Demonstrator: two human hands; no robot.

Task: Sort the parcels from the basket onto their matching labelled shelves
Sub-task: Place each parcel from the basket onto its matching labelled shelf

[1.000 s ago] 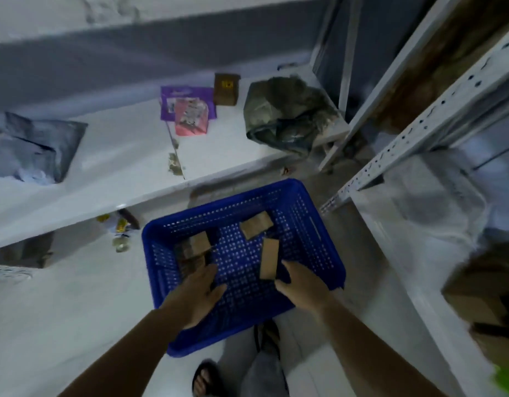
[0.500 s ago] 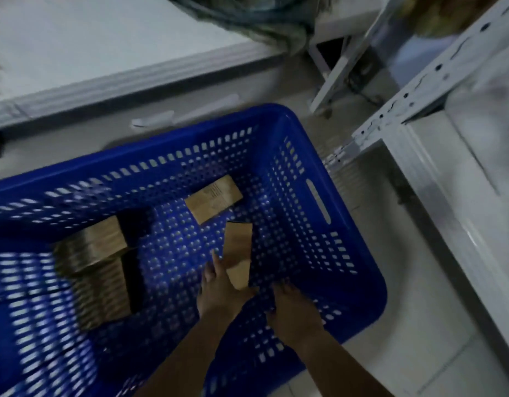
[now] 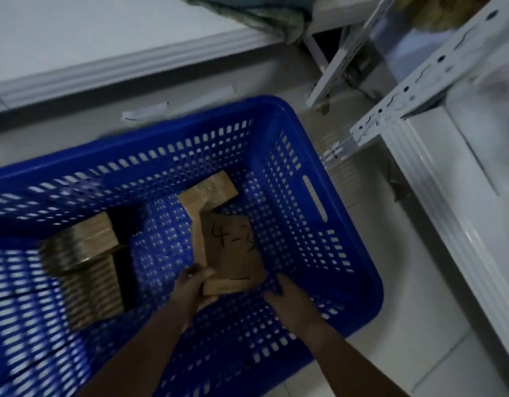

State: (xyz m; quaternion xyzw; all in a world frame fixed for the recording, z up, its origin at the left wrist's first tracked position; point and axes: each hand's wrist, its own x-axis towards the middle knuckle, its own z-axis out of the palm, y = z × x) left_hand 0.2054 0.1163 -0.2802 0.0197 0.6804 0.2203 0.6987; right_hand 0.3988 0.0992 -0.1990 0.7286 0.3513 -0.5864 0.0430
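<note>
A blue perforated basket (image 3: 310, 156) stands on the floor below me. Inside it, my left hand (image 3: 193, 287) grips the near end of a flat brown cardboard parcel (image 3: 233, 250) tilted up so its handwritten "4-2" mark faces me. My right hand (image 3: 290, 302) hovers just right of that parcel with fingers loosely curled and holds nothing. Another brown parcel (image 3: 207, 193) lies on the basket floor behind it. Two more brown parcels (image 3: 81, 247) sit at the basket's left side, one stacked partly on the other.
A white shelf board (image 3: 110, 64) runs along the back, with a crumpled green bag (image 3: 264, 15) on it. A white slotted shelf upright (image 3: 419, 84) and a low white shelf (image 3: 459, 202) stand close on the right. Pale tiled floor (image 3: 419, 353) lies beside the basket.
My head has dropped closer to the basket. My left hand has taken hold of the parcel and tipped it up, showing the written mark. My right hand has stayed beside it.
</note>
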